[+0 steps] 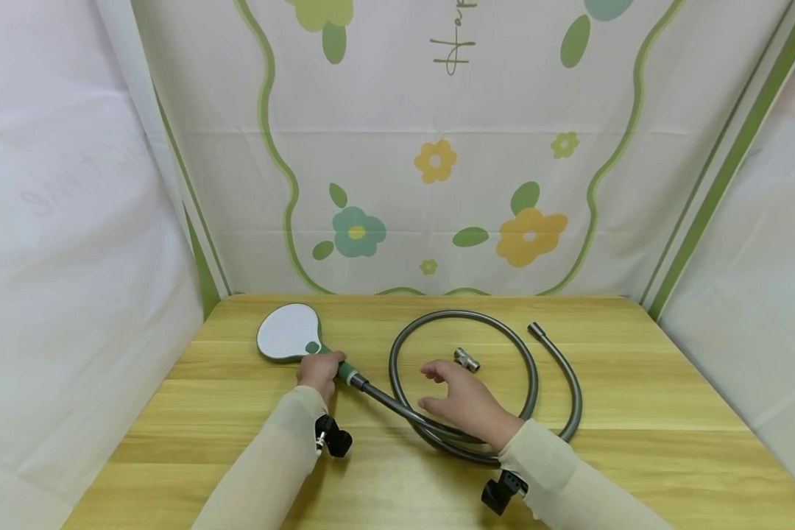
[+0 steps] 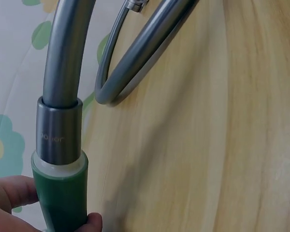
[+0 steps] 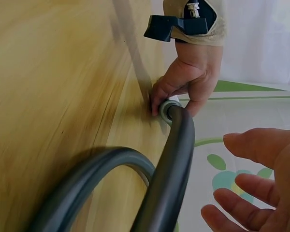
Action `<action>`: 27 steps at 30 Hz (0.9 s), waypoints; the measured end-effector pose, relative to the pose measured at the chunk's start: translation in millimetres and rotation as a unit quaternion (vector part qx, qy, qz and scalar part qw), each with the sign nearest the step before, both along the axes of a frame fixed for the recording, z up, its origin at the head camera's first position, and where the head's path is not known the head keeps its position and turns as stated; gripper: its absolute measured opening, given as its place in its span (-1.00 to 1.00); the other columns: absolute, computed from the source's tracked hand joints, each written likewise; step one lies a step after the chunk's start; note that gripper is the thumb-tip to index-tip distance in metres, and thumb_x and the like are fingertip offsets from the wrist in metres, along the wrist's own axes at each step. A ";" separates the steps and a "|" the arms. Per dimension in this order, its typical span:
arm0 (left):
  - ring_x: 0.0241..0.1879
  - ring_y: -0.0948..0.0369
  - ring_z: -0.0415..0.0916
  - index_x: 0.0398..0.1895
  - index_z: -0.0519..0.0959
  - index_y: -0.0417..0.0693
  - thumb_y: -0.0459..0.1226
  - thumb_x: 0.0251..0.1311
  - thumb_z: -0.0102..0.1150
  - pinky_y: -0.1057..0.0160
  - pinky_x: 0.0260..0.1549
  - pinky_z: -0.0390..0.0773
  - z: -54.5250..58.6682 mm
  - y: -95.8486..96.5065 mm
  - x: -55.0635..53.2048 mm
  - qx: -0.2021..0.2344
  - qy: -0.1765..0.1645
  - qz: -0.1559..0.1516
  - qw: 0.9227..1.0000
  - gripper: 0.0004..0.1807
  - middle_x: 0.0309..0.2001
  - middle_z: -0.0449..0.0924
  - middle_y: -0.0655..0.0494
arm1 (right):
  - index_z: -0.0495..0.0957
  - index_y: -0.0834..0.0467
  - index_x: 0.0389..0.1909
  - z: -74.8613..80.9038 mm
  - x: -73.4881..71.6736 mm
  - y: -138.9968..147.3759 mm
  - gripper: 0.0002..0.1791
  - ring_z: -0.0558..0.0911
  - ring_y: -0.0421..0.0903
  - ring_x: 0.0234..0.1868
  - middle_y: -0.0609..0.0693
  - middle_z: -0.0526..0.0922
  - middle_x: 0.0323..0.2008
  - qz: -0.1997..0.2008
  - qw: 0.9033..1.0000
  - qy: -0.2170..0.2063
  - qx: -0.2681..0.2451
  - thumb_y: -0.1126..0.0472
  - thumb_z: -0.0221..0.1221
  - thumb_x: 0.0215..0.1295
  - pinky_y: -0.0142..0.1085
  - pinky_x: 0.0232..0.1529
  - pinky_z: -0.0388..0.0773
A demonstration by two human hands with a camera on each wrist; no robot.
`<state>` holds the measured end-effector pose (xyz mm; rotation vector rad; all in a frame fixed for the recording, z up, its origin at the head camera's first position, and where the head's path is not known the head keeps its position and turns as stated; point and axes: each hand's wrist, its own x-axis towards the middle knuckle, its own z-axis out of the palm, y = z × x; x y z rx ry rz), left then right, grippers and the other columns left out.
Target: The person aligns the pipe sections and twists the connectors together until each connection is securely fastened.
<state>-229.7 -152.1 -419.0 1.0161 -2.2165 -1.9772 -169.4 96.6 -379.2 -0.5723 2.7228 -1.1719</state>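
Observation:
A shower head (image 1: 288, 331) with a white face and green rim lies at the left of the table. My left hand (image 1: 321, 370) grips its green handle (image 2: 63, 200), thumb on one side and fingers on the other. A dark grey shower hose (image 1: 464, 315) joins the handle's end through a metal collar (image 2: 59, 133) and loops over the table. My right hand (image 1: 467, 401) hovers above the loop with fingers spread and nothing between them. In the right wrist view its fingers (image 3: 246, 208) are apart from the hose.
Inside the loop lies a small metal T-shaped fitting (image 1: 467, 359). The hose's free end (image 1: 536, 329) points toward the back right. A floral cloth (image 1: 437, 221) hangs behind the wooden table (image 1: 192, 442), with pale cloth walls at both sides.

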 end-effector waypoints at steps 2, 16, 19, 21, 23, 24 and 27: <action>-0.02 -0.05 0.34 0.18 0.30 -0.54 -0.30 0.19 0.19 0.03 0.00 0.51 0.2 1.1 1.9 -0.009 -0.001 -0.003 1.000 -0.41 0.15 0.24 -0.39 | 0.48 0.20 0.17 -0.1 -0.1 1.8 -0.48 0.51 0.07 0.12 0.07 0.55 0.12 -0.001 1.000 0.002 0.004 0.17 0.33 0.19 0.01 0.11 0.47; -0.07 -0.07 0.27 0.11 0.32 -0.56 -0.37 0.12 0.19 0.03 -0.06 0.53 3.7 6.7 4.9 -0.032 -0.015 0.009 0.999 -0.46 0.15 0.14 -0.45 | 0.51 0.20 0.13 -1.9 -4.0 8.3 -0.50 0.52 0.08 0.12 0.07 0.56 0.09 -0.011 1.000 0.020 0.016 0.20 0.35 0.17 0.01 0.11 0.48; -0.07 -0.10 0.22 0.15 0.27 -0.58 -0.39 0.11 0.19 0.02 -0.06 0.52 4.1 7.5 4.5 -0.037 -0.018 0.007 0.999 -0.41 0.20 0.06 -0.50 | 0.51 0.21 0.13 -2.1 -4.2 8.9 -0.51 0.52 0.08 0.11 0.07 0.56 0.09 -0.011 1.000 0.021 0.018 0.20 0.35 0.17 0.01 0.11 0.48; -0.06 -0.10 0.19 0.19 0.22 -0.57 -0.41 0.11 0.18 0.01 -0.05 0.51 3.2 7.8 4.0 -0.037 -0.019 0.007 0.999 -0.38 0.23 0.01 -0.51 | 0.51 0.22 0.13 -2.3 -4.4 9.3 -0.50 0.52 0.09 0.12 0.08 0.56 0.08 -0.010 1.000 0.021 0.018 0.20 0.35 0.17 0.01 0.11 0.48; -0.04 -0.11 0.18 0.23 0.18 -0.55 -0.42 0.10 0.19 0.01 -0.04 0.50 2.6 8.4 3.7 -0.037 -0.020 0.011 0.999 -0.34 0.23 0.01 -0.50 | 0.51 0.22 0.13 -2.6 -4.8 9.7 -0.50 0.52 0.09 0.12 0.08 0.56 0.08 -0.009 1.000 0.020 0.017 0.20 0.35 0.17 0.01 0.11 0.48; -0.02 -0.12 0.18 0.26 0.15 -0.53 -0.42 0.09 0.19 0.00 -0.02 0.50 2.4 8.7 3.7 -0.038 -0.019 0.011 0.999 -0.31 0.23 0.00 -0.50 | 0.51 0.22 0.13 -2.7 -4.8 10.0 -0.50 0.52 0.09 0.12 0.09 0.56 0.08 -0.008 1.000 0.020 0.016 0.20 0.35 0.17 0.01 0.11 0.48; 0.05 -0.14 0.17 0.34 0.02 -0.48 -0.43 0.09 0.20 0.00 0.03 0.49 2.0 9.5 4.3 -0.035 -0.012 0.013 0.999 -0.21 0.24 -0.03 -0.49 | 0.50 0.22 0.14 -3.1 -5.1 10.9 -0.50 0.51 0.09 0.12 0.09 0.56 0.09 -0.008 1.000 0.018 0.014 0.20 0.35 0.17 0.01 0.11 0.48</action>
